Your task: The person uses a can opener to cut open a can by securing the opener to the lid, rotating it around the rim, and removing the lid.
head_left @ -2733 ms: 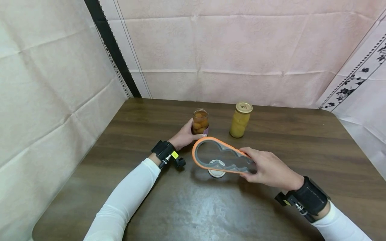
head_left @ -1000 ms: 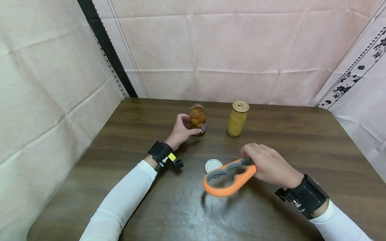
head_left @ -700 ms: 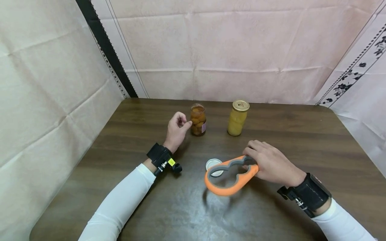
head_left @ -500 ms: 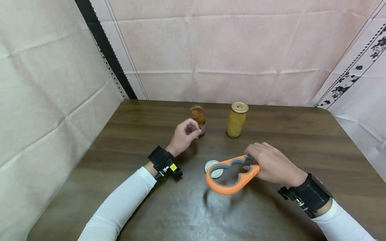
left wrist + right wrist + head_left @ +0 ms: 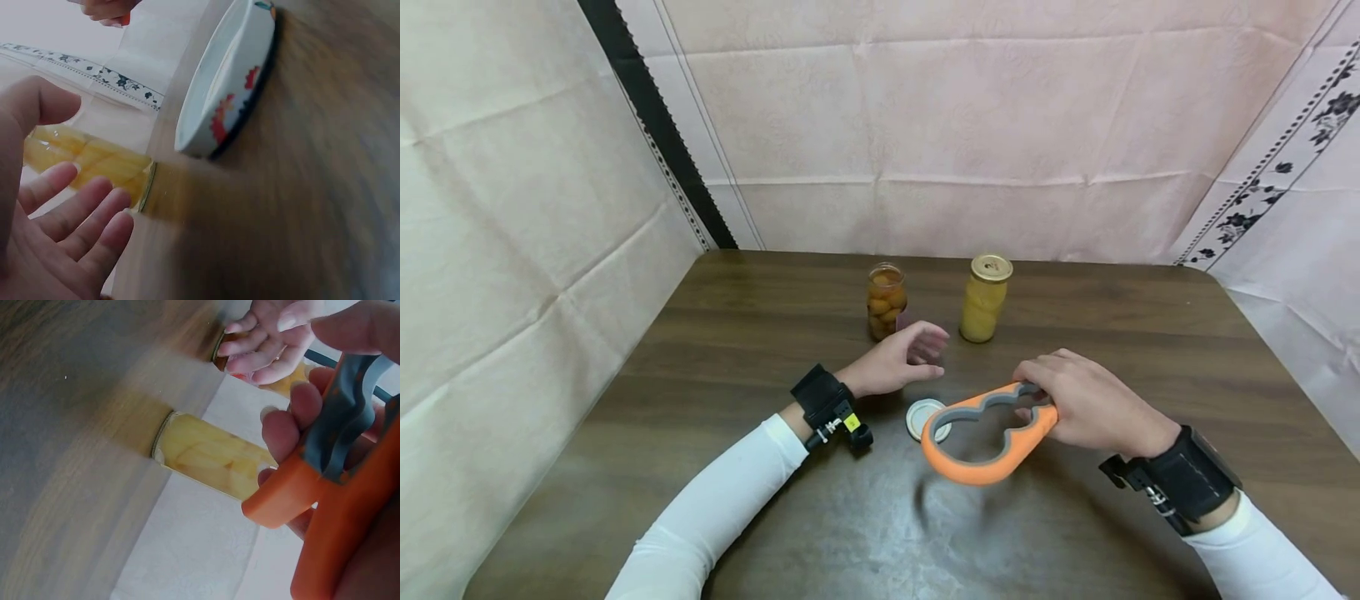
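My left hand (image 5: 901,360) hovers over the table with relaxed fingers, holding nothing, just in front of an open glass jar of brownish round fruit (image 5: 883,302). In the left wrist view its spread fingers overlap a jar of yellow fruit (image 5: 103,156). That yellow jar (image 5: 982,308) stands upright with its gold lid on. My right hand (image 5: 1093,408) grips an orange jar opener (image 5: 973,475) with grey wavy inner edges by its handle end, its loop pointing left. A loose white jar lid (image 5: 919,413) lies inside up on the table, partly behind the opener's loop.
The dark wooden table (image 5: 760,517) has its far edge just behind both jars. A pale cloth wall (image 5: 985,142) rises behind it, and another hangs to the left.
The left hand has let go of the brown fruit jar and moved right and nearer, fingers opening. The right hand has turned the jar opener, its loop now lower and facing upward.
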`<state>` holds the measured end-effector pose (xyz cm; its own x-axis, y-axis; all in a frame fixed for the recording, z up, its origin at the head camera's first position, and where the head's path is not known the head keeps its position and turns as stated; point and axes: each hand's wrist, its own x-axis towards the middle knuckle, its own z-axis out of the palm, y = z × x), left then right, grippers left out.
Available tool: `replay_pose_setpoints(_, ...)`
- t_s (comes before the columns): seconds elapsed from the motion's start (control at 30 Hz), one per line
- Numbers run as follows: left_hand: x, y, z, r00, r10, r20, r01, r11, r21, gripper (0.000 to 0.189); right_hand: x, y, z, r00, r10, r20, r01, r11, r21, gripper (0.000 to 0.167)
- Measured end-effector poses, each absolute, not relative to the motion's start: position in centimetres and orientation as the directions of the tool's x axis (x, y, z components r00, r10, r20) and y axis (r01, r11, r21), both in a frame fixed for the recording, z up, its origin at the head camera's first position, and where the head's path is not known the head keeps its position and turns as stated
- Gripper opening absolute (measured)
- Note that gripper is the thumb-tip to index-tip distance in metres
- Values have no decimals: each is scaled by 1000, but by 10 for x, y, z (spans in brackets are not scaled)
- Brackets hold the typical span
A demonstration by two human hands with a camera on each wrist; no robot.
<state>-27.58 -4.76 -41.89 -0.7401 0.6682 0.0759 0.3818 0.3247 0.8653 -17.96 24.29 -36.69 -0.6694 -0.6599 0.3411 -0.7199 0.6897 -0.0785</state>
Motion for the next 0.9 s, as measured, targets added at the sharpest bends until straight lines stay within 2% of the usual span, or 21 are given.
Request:
replay_pose_setpoints(0.5,-292,-22,-428,-791,611,9,278,347,896,53,-182,251,-365,-681,-652,334,-714,691,-107,37)
replay_pose_setpoints(0.9,-309,-6,-427,-822,569,-22,179,295,938,79,-183,253,-364,-665,-664,343,-725,684,-80,35)
